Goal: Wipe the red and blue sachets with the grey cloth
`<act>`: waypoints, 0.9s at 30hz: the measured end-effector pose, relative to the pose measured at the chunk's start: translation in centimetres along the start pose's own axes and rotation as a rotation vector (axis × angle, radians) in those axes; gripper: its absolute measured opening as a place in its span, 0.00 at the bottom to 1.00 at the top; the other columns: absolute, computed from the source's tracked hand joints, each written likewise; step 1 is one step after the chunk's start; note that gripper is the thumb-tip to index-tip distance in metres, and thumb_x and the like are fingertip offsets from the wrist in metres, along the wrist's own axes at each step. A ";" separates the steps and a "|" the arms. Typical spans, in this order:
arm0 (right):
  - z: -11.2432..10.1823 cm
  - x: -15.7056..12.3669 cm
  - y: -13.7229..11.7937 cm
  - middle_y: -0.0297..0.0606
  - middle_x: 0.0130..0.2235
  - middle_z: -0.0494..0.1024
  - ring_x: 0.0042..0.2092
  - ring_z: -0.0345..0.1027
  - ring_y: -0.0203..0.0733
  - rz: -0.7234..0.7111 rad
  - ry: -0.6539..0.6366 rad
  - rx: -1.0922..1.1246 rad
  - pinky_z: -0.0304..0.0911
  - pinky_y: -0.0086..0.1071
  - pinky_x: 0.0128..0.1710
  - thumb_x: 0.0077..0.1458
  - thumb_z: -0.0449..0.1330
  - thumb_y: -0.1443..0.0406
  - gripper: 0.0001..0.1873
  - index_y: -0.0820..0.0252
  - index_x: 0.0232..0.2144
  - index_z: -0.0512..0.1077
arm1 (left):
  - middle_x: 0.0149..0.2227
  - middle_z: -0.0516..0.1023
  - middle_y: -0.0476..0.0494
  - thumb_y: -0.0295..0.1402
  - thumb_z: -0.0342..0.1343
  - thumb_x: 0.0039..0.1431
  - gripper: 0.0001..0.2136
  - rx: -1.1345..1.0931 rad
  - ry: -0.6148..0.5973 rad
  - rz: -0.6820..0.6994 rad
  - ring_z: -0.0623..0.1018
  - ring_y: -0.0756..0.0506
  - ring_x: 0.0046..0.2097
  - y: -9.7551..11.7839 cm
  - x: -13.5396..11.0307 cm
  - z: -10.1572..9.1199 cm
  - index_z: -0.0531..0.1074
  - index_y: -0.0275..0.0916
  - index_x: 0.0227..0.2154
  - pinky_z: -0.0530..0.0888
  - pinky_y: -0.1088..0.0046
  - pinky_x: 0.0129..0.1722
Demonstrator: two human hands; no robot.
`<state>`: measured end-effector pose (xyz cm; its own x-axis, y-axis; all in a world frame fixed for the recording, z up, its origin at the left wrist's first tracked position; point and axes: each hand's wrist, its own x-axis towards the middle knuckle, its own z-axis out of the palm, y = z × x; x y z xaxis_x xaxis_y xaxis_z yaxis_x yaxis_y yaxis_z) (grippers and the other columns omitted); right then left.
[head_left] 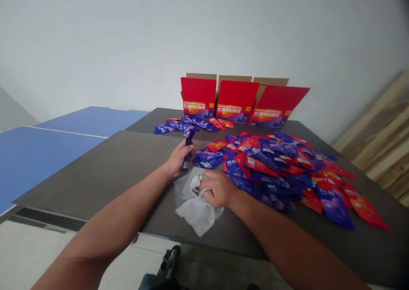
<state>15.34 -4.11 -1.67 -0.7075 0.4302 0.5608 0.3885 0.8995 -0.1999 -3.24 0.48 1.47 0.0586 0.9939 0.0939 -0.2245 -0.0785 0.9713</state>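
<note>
My left hand (pixel 179 158) is closed around a dark blue sachet (pixel 189 141), held upright and seen nearly edge-on. Close beside it, my right hand (pixel 217 188) grips a crumpled grey cloth (pixel 200 215) whose loose end spreads on the dark table near its front edge. Just right of both hands lies a big heap of blue and red sachets (pixel 265 158), its nearest ones by my right wrist. Beyond my left hand, a smaller group of blue and red sachets (pixel 164 129) lies flat in front of the boxes.
Three red and purple cartons, a left one (pixel 198 104), a middle one (pixel 234 106) and a right one (pixel 271 111), stand with raised flaps at the table's back. A blue table (pixel 57 149) adjoins on the left. Wooden boards (pixel 380 132) lean at the right wall.
</note>
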 end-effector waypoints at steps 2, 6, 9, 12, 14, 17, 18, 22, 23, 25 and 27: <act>0.2 -0.1 0.2 0.36 0.26 0.64 0.27 0.55 0.38 -0.093 -0.025 0.044 0.52 0.33 0.28 0.43 0.52 0.68 0.08 0.58 0.19 0.71 | 0.34 0.71 0.48 0.38 0.59 0.52 0.21 0.172 0.038 0.079 0.68 0.54 0.29 -0.4 0.2 0.0 0.70 0.38 0.48 0.67 0.78 0.29; 0.6 0.0 0.4 0.35 0.25 0.64 0.26 0.53 0.38 -0.108 -0.044 0.066 0.50 0.33 0.27 0.43 0.52 0.68 0.08 0.57 0.18 0.70 | 0.50 0.70 0.43 0.40 0.58 0.54 0.31 0.508 -0.004 0.239 0.72 0.48 0.43 -0.6 0.7 0.1 0.62 0.41 0.61 0.68 0.71 0.46; 0.8 0.1 0.5 0.35 0.25 0.65 0.26 0.53 0.38 -0.095 -0.084 0.051 0.50 0.33 0.26 0.44 0.53 0.67 0.08 0.57 0.19 0.71 | 0.53 0.69 0.41 0.43 0.57 0.54 0.34 0.770 -0.116 0.290 0.70 0.43 0.52 -0.4 1.4 0.7 0.59 0.40 0.63 0.64 0.66 0.56; 0.8 0.2 0.5 0.35 0.26 0.66 0.26 0.54 0.37 -0.076 -0.109 0.044 0.50 0.33 0.26 0.44 0.54 0.67 0.08 0.57 0.20 0.72 | 0.55 0.67 0.36 0.44 0.59 0.52 0.36 0.991 -0.279 0.311 0.67 0.39 0.57 -0.3 2.6 2.3 0.60 0.36 0.63 0.60 0.65 0.60; 0.7 0.3 0.5 0.34 0.26 0.66 0.26 0.55 0.37 -0.067 -0.125 0.048 0.50 0.32 0.26 0.45 0.54 0.67 0.08 0.57 0.21 0.73 | 0.55 0.67 0.32 0.44 0.60 0.51 0.38 1.124 -0.339 0.305 0.67 0.36 0.58 -0.4 3.5 3.8 0.60 0.33 0.63 0.61 0.63 0.60; 0.6 0.3 0.4 0.34 0.26 0.67 0.26 0.56 0.37 -0.048 -0.141 0.058 0.50 0.32 0.26 0.45 0.53 0.67 0.08 0.57 0.21 0.72 | 0.54 0.65 0.28 0.47 0.59 0.51 0.40 1.300 -0.371 0.270 0.67 0.33 0.57 -0.8 4.7 6.1 0.57 0.32 0.64 0.62 0.61 0.58; 0.6 0.3 0.3 0.33 0.26 0.66 0.26 0.56 0.37 -0.046 -0.145 0.061 0.50 0.32 0.27 0.45 0.53 0.67 0.08 0.57 0.21 0.72 | 0.55 0.65 0.27 0.48 0.59 0.51 0.41 1.333 -0.378 0.262 0.67 0.32 0.57 -0.9 5.0 6.8 0.57 0.32 0.64 0.62 0.61 0.57; 0.6 0.3 0.3 0.33 0.26 0.66 0.26 0.55 0.36 -0.043 -0.163 0.071 0.49 0.31 0.26 0.45 0.53 0.67 0.08 0.57 0.21 0.71 | 0.55 0.64 0.26 0.51 0.59 0.49 0.41 1.361 -0.384 0.234 0.66 0.31 0.57 -1.7 5.4 8.6 0.58 0.33 0.63 0.61 0.59 0.56; 0.6 0.4 0.3 0.33 0.26 0.66 0.26 0.54 0.36 -0.043 -0.163 0.074 0.49 0.31 0.26 0.45 0.53 0.67 0.08 0.57 0.21 0.72 | 0.55 0.64 0.26 0.51 0.59 0.49 0.41 1.360 -0.383 0.233 0.66 0.31 0.57 -1.9 5.5 8.8 0.58 0.34 0.63 0.61 0.58 0.56; 0.7 0.4 0.4 0.33 0.26 0.66 0.26 0.54 0.36 -0.048 -0.160 0.078 0.49 0.31 0.26 0.45 0.53 0.67 0.07 0.57 0.21 0.72 | 0.54 0.66 0.28 0.54 0.57 0.51 0.39 1.355 -0.356 0.248 0.67 0.31 0.56 -2.2 5.9 8.5 0.60 0.36 0.62 0.62 0.57 0.56; 0.7 0.4 0.4 0.33 0.26 0.66 0.26 0.55 0.36 -0.051 -0.160 0.078 0.50 0.32 0.26 0.45 0.54 0.67 0.07 0.57 0.21 0.72 | 0.52 0.68 0.29 0.53 0.53 0.54 0.33 1.353 -0.287 0.283 0.68 0.32 0.55 -2.3 6.8 7.4 0.66 0.37 0.58 0.62 0.57 0.55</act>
<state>14.82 -3.57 -2.11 -0.8122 0.3852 0.4381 0.3075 0.9209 -0.2396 4.86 6.87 1.53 0.3994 0.8947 0.1998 0.8227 -0.4460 0.3525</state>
